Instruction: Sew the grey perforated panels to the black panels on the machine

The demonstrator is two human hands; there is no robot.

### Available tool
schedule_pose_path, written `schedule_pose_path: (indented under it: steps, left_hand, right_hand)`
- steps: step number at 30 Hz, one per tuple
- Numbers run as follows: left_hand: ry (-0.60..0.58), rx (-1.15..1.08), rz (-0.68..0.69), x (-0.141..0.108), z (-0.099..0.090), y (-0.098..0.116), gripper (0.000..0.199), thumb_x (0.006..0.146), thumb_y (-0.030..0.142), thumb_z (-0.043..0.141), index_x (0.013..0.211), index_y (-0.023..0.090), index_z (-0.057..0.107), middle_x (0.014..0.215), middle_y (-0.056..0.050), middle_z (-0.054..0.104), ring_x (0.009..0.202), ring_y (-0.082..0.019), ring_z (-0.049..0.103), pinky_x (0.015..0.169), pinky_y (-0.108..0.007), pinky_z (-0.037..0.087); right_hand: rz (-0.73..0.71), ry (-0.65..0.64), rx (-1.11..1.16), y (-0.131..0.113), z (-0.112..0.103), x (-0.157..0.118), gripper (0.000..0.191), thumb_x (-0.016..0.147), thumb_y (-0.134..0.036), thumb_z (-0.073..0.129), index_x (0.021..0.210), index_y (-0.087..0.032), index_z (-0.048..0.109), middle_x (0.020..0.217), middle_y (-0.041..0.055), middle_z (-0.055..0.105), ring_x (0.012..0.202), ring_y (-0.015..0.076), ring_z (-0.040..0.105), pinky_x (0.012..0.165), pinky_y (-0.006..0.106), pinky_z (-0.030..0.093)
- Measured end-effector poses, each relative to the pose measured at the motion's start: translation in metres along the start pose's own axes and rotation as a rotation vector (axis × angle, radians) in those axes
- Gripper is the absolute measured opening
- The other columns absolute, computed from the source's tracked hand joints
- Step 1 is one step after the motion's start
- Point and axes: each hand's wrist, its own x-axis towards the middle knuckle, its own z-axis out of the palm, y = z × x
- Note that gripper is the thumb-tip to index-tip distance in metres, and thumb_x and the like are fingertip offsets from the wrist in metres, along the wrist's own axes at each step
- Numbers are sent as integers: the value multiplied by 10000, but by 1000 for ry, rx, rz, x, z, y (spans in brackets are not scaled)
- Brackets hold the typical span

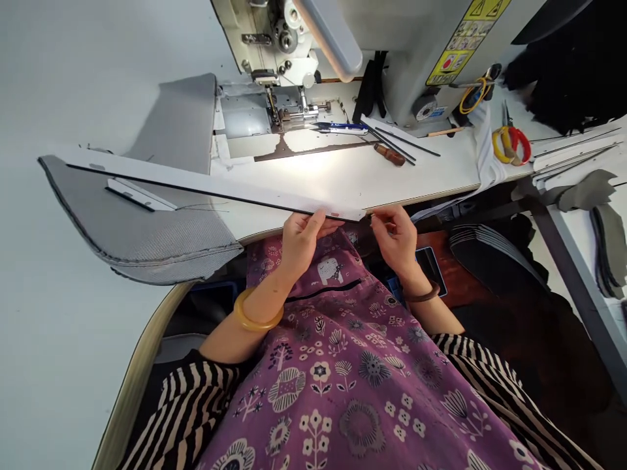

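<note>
My left hand (301,241) is closed on a long white strip with a black edge (196,181), thumb on top near its right end. The strip slants up to the left across the table and over a grey mesh fabric piece (161,241) with a dark stitched border. My right hand (396,238) is pinched just beyond the strip's right tip; a small dark bit shows at its fingertips, too small to name. A short white strip with a black edge (140,194) lies on the grey fabric, with loose threads trailing from it.
A sewing machine (289,46) stands at the back. Thread snips (340,128), a brown-handled tool (389,155) and thin black strips (406,140) lie right of its needle area. Scissors (512,143) rest farther right. Stacked dark pieces (494,254) sit below the table at right.
</note>
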Motion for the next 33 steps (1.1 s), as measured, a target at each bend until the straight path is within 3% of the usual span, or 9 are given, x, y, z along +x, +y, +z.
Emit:
schedule_pose_path:
  steps: [9, 15, 19, 21, 23, 26, 28, 30, 33]
  left_hand:
    - [-67, 60, -6, -8, 1, 0, 409, 694, 578, 721, 767, 177, 695, 714, -33, 737, 695, -205, 723, 706, -318, 616]
    - [-73, 143, 6, -9, -1, 1, 427, 715, 574, 694, 819, 163, 638, 766, -38, 736, 691, -181, 713, 694, -292, 602]
    - [-111, 171, 6, -7, -1, -10, 422, 743, 576, 658, 834, 170, 582, 793, -44, 723, 699, -181, 702, 689, -298, 585]
    - [-124, 275, 49, -8, -1, -16, 357, 799, 522, 613, 835, 170, 570, 761, -30, 701, 672, -172, 680, 662, -291, 563]
    - [-179, 474, 104, -12, -1, -21, 249, 849, 409, 570, 798, 165, 570, 726, -20, 677, 674, -169, 661, 655, -283, 541]
    - [-367, 813, 123, -22, -6, -22, 172, 882, 261, 520, 767, 159, 597, 723, -24, 683, 681, -171, 654, 650, -277, 530]
    - [-392, 986, 237, -32, -19, -17, 159, 903, 244, 514, 851, 160, 639, 833, -47, 722, 779, -184, 680, 725, -297, 549]
    - [-246, 1194, 473, -47, -41, -8, 162, 917, 252, 526, 964, 174, 660, 1050, -83, 723, 1027, -214, 663, 932, -372, 519]
    - [176, 1580, 683, -73, -85, 12, 227, 911, 264, 551, 1107, 213, 654, 1292, -122, 627, 1288, -293, 514, 1125, -578, 307]
  right_hand:
    - [-71, -102, -164, 4, 11, 2, 131, 872, -257, 488, 748, -215, 483, 735, 3, 547, 694, 138, 490, 642, 279, 388]
    - [-101, 61, -144, 11, -4, 4, 324, 960, -352, 420, 667, -216, 449, 611, -31, 451, 579, 115, 435, 585, 272, 359]
    - [-247, -47, -155, -3, 4, 6, 325, 970, -360, 437, 695, -212, 528, 682, 0, 539, 668, 129, 522, 631, 274, 420]
    - [-241, -137, -99, -11, 16, 8, 202, 941, -369, 493, 879, -208, 598, 846, 30, 625, 791, 142, 586, 709, 281, 477]
    - [-197, -242, -38, -18, 29, 11, 235, 918, -413, 517, 983, -205, 603, 941, 44, 663, 851, 149, 616, 755, 287, 501]
    - [-72, -381, -3, -24, 43, 15, 302, 916, -464, 480, 803, -204, 582, 748, 7, 670, 674, 127, 608, 647, 253, 484]
    - [31, -410, 4, -23, 46, 17, 349, 922, -469, 447, 707, -207, 533, 605, -19, 624, 547, 111, 566, 562, 232, 445]
    - [108, -389, -2, -17, 43, 19, 347, 916, -476, 438, 719, -208, 535, 568, -24, 611, 518, 113, 568, 547, 230, 433]
    - [166, -368, -39, -3, 35, 21, 356, 900, -509, 429, 763, -204, 550, 589, -13, 624, 509, 123, 581, 557, 244, 443]
